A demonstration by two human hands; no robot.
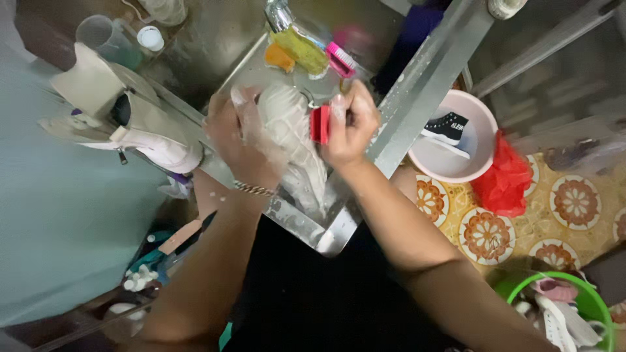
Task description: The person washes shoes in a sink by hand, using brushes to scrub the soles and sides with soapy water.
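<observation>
Two hands over steel sink: left hand clutches soapy white shoe, right hand grips red brush.

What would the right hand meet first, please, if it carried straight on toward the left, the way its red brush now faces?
Most likely the soapy white shoe: the right hand holds the red brush right against it over the steel sink. Beyond the shoe sits the left hand, which grips it. Depth is hard to judge from above.

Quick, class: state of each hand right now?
Left hand: closed, holding a soapy white shoe.
Right hand: closed, holding a red brush.
</observation>
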